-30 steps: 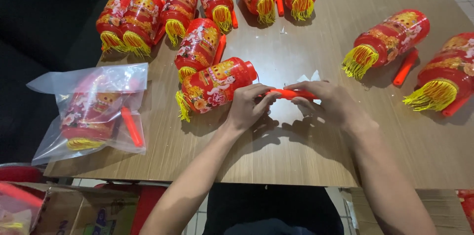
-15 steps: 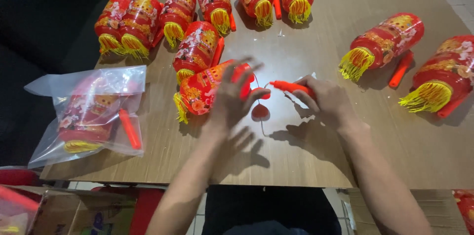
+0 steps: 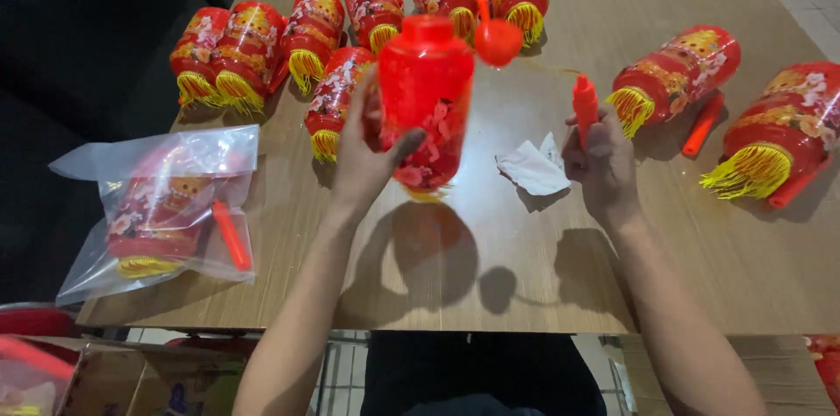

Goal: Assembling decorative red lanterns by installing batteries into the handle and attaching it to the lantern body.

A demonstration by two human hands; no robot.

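My left hand (image 3: 367,162) grips a glossy translucent red plastic lantern (image 3: 426,101); matt brown wooden table (image 3: 525,276), crumpled white paper (image 3: 534,168).

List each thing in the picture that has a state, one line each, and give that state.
Lantern: lifted upright off the table, held by left hand.
Red stick: upright in right hand.
Plastic bag: lying flat, lantern packed inside.
Paper scrap: crumpled on the table.
Other lanterns: lying on their sides.

The lantern (image 3: 426,105) is translucent red with floral print and yellow fringe; the handle (image 3: 584,105) is plain red.
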